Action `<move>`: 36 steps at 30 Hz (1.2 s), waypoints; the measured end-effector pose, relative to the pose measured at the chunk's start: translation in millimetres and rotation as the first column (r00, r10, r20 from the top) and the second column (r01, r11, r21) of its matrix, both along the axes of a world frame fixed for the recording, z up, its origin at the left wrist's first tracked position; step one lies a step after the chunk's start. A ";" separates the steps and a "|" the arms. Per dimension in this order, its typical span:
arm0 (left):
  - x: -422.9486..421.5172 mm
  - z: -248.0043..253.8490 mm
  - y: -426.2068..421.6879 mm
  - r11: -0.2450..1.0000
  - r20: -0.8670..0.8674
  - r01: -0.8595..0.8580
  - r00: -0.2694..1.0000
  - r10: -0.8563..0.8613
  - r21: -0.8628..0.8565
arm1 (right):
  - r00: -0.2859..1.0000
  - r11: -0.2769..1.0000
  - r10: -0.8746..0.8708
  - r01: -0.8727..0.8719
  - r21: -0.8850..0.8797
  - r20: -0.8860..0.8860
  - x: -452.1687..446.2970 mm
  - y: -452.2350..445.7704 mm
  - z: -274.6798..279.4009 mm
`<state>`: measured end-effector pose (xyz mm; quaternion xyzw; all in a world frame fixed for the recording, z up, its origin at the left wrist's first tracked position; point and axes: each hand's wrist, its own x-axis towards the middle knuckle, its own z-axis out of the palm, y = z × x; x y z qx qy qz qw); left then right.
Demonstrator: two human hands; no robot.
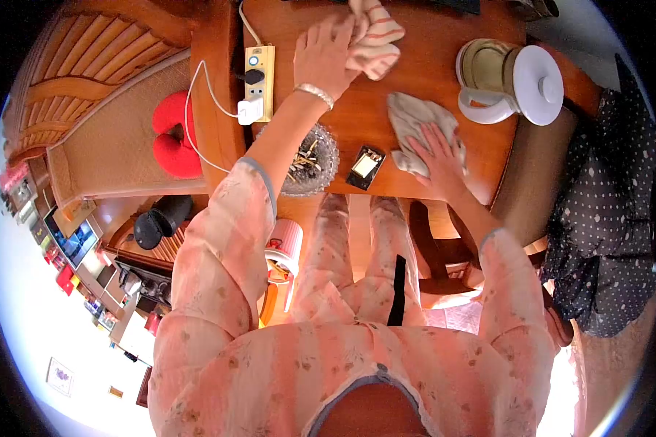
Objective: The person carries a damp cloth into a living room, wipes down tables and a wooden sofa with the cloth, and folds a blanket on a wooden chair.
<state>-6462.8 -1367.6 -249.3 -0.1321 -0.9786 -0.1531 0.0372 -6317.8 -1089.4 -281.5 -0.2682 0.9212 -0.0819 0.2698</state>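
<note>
At the far part of the wooden table (364, 76), my left hand (323, 60) is closed on a red-and-white striped cloth (378, 45), which bunches out beside the thumb and index finger. Part of its grip is hidden. My right hand (437, 154) lies flat with fingers spread on a crumpled greyish-white cloth (415, 116) near the front edge. Between my arms, a cut-glass ashtray (318, 177) full of cigarette butts stands partly behind my left forearm. Beside it is a small dark box or tray (366, 167) with a pale piece on top.
A power strip (259, 80) with a white charger and cable lies at the table's left. On the right stands a lidded jug (490, 76) with a white handle. A red neck pillow (173, 137) rests on the bench; dotted dark fabric (605, 211) hangs at right.
</note>
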 end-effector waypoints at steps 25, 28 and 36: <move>103.8 -14.0 140.6 0.949 0.420 -0.261 0.892 0.168 0.175 | 0.958 0.931 -0.287 0.281 0.233 -0.012 135.3 104.1 -10.8; 94.1 -20.4 151.3 0.964 0.419 -0.231 0.894 0.157 0.131 | 0.960 0.938 -0.279 0.281 0.204 -0.039 135.5 105.0 -10.5; 287.2 -39.5 58.4 0.011 0.860 -0.898 0.424 0.285 0.439 | 0.932 0.948 -0.313 0.318 0.001 0.183 133.7 55.8 -6.8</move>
